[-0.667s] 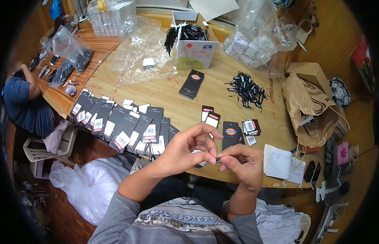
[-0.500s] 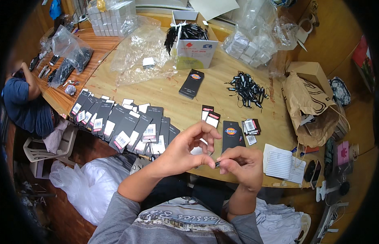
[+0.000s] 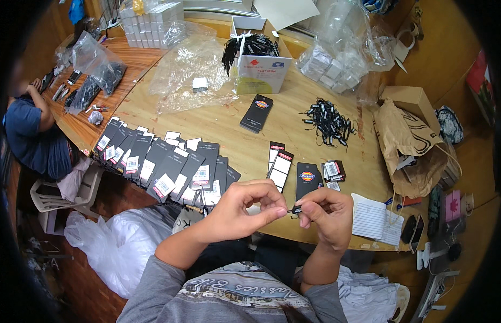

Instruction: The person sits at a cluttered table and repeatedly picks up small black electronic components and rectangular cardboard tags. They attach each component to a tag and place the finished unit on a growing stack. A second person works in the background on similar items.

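Note:
My left hand (image 3: 245, 207) and my right hand (image 3: 326, 212) meet over the near edge of the wooden table (image 3: 223, 126). Between their fingertips they pinch a small black fastener on a thin string (image 3: 295, 209). Whether a tag hangs from it is hidden by my fingers. Just beyond my hands lie a black hang tag (image 3: 307, 180), two narrow black-and-white tags (image 3: 278, 164) and a small stack of labels (image 3: 332, 170). A long overlapping row of black tags with white labels (image 3: 161, 164) spreads to the left.
A heap of black string fasteners (image 3: 328, 119) lies mid-table, a stack of black tags (image 3: 257, 113) beside an open white box (image 3: 259, 56). Clear plastic bags, a brown paper bag (image 3: 406, 145), a lined notepad (image 3: 375, 219), and a seated person in blue (image 3: 32, 129) at the left.
My hands have stayed together at the table's edge; the fingers shifted slightly, and the small black fastener now shows between the fingertips.

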`<state>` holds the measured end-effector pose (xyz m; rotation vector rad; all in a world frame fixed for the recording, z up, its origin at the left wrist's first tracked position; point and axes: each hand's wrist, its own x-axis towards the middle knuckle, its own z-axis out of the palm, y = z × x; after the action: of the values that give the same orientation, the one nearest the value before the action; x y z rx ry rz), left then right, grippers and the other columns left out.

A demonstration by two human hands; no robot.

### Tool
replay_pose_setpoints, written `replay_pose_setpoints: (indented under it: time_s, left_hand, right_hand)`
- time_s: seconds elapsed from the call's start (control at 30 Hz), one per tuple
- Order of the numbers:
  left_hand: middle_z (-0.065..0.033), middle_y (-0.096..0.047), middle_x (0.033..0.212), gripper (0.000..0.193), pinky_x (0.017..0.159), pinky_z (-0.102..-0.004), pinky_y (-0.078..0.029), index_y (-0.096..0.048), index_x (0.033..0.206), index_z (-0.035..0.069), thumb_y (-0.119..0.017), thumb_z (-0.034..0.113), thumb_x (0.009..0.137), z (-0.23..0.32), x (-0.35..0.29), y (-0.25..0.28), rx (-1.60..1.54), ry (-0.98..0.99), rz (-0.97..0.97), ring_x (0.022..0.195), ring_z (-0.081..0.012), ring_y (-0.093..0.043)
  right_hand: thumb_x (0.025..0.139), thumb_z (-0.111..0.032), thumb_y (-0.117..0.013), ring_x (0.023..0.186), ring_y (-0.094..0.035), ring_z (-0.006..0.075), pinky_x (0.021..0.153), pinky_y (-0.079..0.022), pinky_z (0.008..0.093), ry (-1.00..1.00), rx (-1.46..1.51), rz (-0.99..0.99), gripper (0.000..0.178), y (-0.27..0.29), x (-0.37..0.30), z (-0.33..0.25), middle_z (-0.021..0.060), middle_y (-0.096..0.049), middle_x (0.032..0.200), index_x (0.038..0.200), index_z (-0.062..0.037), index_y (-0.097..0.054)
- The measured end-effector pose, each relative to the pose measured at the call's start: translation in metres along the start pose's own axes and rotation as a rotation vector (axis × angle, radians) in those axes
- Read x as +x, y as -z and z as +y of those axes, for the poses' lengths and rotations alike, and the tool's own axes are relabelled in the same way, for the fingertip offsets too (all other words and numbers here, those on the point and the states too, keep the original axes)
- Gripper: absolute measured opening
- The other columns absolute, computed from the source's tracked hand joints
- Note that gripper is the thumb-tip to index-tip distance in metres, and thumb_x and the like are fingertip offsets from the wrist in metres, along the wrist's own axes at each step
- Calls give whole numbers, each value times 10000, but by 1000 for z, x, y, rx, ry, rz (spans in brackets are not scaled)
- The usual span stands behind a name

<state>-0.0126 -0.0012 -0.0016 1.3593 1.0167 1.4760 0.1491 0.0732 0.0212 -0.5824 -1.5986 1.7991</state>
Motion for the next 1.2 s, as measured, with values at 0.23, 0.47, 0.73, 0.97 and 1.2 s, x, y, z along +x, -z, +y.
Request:
replay_pose_setpoints:
  time_s: [0.23, 0.47, 0.73, 0.97, 1.2]
  left_hand:
    - [-42, -487, 685, 89, 580, -224, -382, -504, 716, -14, -548, 57, 744, 8, -3, 4, 38, -14, 33, 639, -105, -479]
    - [-7, -498, 724, 107, 557, -162, -378, -501, 784, -5, -527, 99, 786, 16, -8, 7, -232, 145, 103, 643, -37, -463]
    - [-9, -486, 705, 89, 596, -194, -357, -528, 772, -15, -578, 53, 742, 11, -3, 4, -153, 13, 109, 629, -66, -435]
    - [-24, -478, 669, 44, 529, -197, -344, -547, 753, -11, -569, 16, 726, 6, -1, 0, -57, -58, 124, 578, -68, -424]
    - [-18, -456, 583, 58, 488, -215, -325, -568, 740, 2, -592, 21, 690, 9, 0, -3, 115, -54, 136, 520, -86, -402]
  right_hand:
    - [746, -18, -568, 503, -496, 70, 455, -394, 170, -10, -76, 66, 60, 0, 1, -2, 46, -537, 581, 755, 41, -573]
    - [751, -19, -557, 490, -495, 76, 451, -395, 174, 63, -24, 84, 64, 6, -1, -4, 53, -535, 569, 750, 44, -569]
    - [747, -78, -582, 498, -519, 99, 443, -406, 186, 116, -15, 104, 127, -2, 1, -2, 72, -542, 582, 761, 46, -556]
    - [764, -25, -552, 569, -535, 91, 508, -422, 180, 92, 29, 5, 83, -4, 2, 0, 68, -565, 647, 807, 45, -565]
    - [770, -32, -548, 576, -540, 90, 508, -423, 177, 76, 46, -29, 87, -8, 2, 2, 66, -568, 652, 816, 40, -563]
